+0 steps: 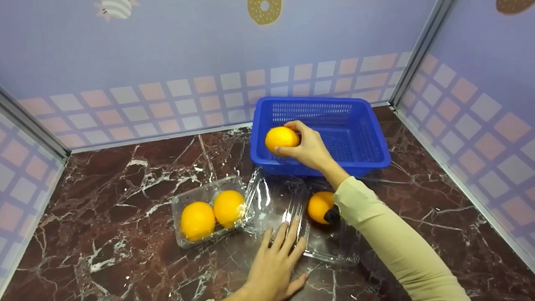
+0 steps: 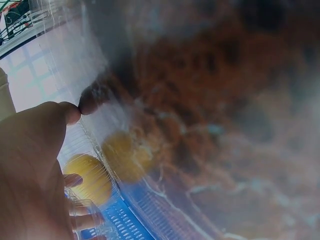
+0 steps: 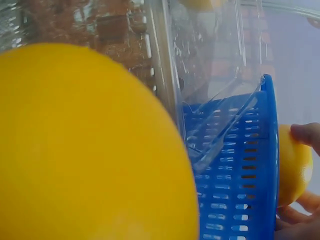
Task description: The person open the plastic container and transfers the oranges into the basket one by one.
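Observation:
An orange (image 1: pixel 281 141) is gripped between the thumb and fingers of my right hand (image 1: pixel 310 147), over the front left part of the blue plastic basket (image 1: pixel 378 161). In the right wrist view this held orange (image 3: pixel 294 167) shows beside the basket rim. My left hand (image 1: pixel 273 263) has its fingers straight, fingertips at the near edge of an opened clear plastic clamshell box (image 1: pixel 276 196). Another orange (image 1: pixel 319 207) sits in the box's right half, partly hidden by my right wrist. The same orange fills much of the right wrist view.
A second clear plastic box (image 1: pixel 209 188) holds two oranges (image 1: pixel 197 220) to the left, close against the opened clamshell. Behind the basket stands a patterned panel wall (image 1: pixel 175 50), with side panels at left and right. The dark marbled tabletop (image 1: pixel 104 209) lies under everything.

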Demonstrator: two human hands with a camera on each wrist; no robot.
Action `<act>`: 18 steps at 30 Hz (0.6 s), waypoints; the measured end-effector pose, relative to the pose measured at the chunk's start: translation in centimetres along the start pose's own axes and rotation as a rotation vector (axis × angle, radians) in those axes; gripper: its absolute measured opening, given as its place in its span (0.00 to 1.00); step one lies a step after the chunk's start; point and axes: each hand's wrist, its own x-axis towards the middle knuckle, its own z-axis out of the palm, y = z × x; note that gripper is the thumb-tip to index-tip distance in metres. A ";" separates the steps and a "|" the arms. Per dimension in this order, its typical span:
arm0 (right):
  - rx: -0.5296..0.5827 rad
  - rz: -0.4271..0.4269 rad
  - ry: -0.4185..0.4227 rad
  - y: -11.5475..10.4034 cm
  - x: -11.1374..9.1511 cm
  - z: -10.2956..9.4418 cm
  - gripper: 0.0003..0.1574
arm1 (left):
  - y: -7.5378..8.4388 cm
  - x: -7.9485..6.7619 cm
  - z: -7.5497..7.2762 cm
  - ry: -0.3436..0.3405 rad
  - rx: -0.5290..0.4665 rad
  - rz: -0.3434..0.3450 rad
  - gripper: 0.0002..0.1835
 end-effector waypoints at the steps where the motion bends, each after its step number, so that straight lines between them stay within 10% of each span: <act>1: -0.014 0.017 0.004 0.0 0.2 0.1 0.42 | 0.0 0.0 0.0 -0.001 -0.003 0.000 0.43; 9: -0.070 0.185 0.002 -0.3 1.3 0.9 0.43 | -0.2 0.1 -0.2 -0.024 -0.002 0.003 0.42; 18: -0.173 0.156 -0.140 0.2 1.8 1.3 0.43 | -0.3 0.1 0.0 0.012 -0.005 0.011 0.42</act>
